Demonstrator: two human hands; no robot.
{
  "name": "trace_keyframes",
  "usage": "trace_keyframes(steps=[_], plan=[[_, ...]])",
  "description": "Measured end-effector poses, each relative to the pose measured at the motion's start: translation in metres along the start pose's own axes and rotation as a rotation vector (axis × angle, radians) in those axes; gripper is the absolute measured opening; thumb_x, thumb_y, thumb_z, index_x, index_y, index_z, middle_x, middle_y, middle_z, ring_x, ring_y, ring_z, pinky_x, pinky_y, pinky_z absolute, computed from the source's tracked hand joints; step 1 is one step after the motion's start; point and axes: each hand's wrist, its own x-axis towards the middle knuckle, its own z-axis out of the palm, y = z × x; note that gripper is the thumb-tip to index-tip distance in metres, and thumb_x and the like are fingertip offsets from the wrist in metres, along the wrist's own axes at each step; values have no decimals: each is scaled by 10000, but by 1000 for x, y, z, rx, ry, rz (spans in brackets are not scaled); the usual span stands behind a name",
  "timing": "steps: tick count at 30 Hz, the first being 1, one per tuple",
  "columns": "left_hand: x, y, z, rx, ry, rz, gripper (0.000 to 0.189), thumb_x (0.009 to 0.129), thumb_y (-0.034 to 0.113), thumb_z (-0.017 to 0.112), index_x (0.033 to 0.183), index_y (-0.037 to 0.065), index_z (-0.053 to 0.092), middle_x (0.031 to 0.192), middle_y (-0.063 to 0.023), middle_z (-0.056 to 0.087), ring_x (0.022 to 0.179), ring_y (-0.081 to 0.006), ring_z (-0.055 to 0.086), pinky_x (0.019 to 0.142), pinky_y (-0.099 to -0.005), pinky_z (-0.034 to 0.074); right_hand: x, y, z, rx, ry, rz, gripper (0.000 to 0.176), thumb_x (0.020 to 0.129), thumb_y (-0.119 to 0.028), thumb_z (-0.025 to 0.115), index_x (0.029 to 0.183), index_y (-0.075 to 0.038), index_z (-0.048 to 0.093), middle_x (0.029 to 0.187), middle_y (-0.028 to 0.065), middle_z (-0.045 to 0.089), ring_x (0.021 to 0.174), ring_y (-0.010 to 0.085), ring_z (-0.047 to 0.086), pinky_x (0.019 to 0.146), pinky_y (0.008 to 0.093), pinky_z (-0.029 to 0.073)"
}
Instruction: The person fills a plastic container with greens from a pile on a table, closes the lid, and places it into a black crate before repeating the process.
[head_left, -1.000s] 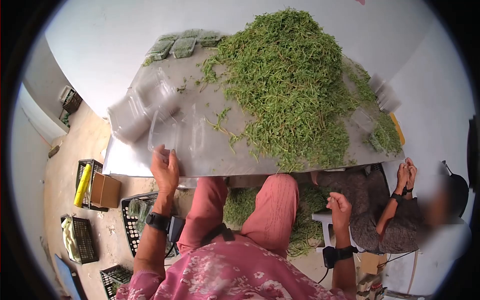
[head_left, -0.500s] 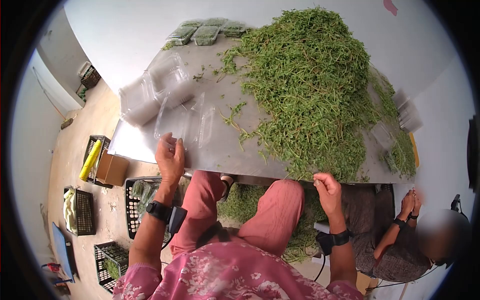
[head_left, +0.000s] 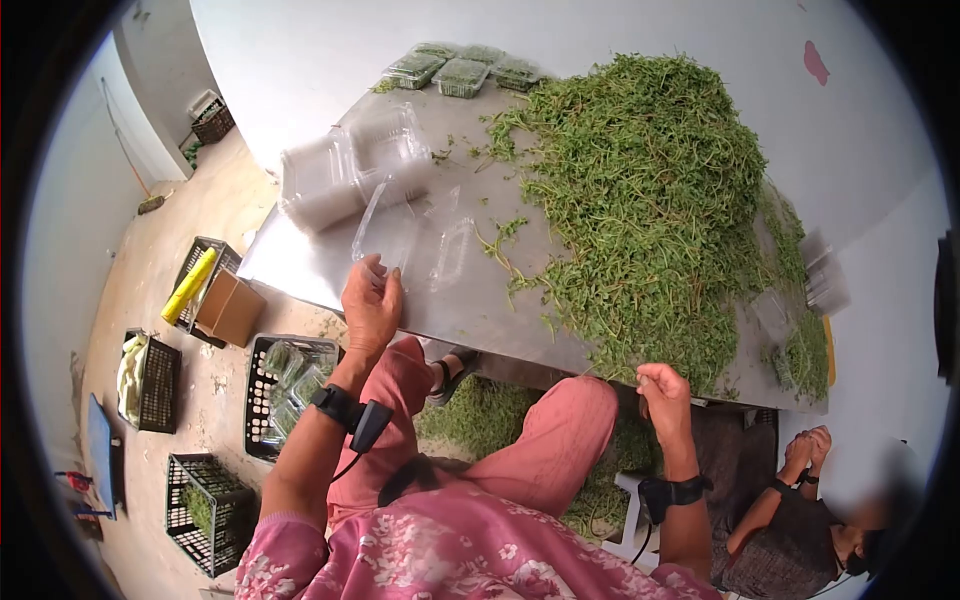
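Observation:
My left hand (head_left: pixel 373 303) is at the near left edge of the metal table (head_left: pixel 480 325), its fingers curled together. Just beyond it lies an open clear plastic container (head_left: pixel 440 240), and behind that rises a stack of clear containers (head_left: pixel 325 180). My right hand (head_left: pixel 665 400) is pinched at the table's near edge, beside the foot of a big heap of green stems (head_left: pixel 650 200). A thin stem seems to run from its fingertips. What the left fingers hold, if anything, is too small to tell.
Filled containers (head_left: pixel 462 78) stand at the table's far edge. Crates, one with packed containers (head_left: pixel 290 385), are on the floor at left. More greens (head_left: pixel 480 415) lie under the table. A co-worker (head_left: pixel 780 525) sits at right, hands (head_left: pixel 805 455) together.
The view has swung, so the table and heap appear farther right and lower. My hands keep nearly the same places at the table edge. The co-worker's hands have come together.

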Motion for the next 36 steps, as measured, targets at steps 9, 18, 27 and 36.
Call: trace_keyframes(steps=[9,18,27,36], plan=[[0,-1,3,57,-11,34,302,841,129,688,1086,-4,574,852,-108,586,676,-239,587,656,-343,493,2,-9,1,-32,-41,12,158,940,-45,562,1069,12,633,915,22,649,767,73,587,665,243,470],[1,-1,1,18,-3,19,350,856,232,701,1083,-7,584,759,-125,557,656,-269,557,628,-387,459,7,-87,-13,-102,-261,19,216,930,-113,578,1097,6,645,874,30,659,745,88,598,692,242,491],[2,-2,2,22,6,2,341,846,236,702,1064,9,572,774,-140,563,683,-299,568,654,-406,467,5,-190,-64,-203,-157,-241,205,941,-152,593,1067,0,647,892,12,643,745,73,574,679,239,470],[4,-1,1,-1,5,-26,336,823,235,713,1039,19,573,796,-145,577,698,-311,583,658,-412,469,14,-217,29,-355,-321,-465,200,894,-99,629,1071,-6,640,944,65,665,754,125,629,706,277,506]])
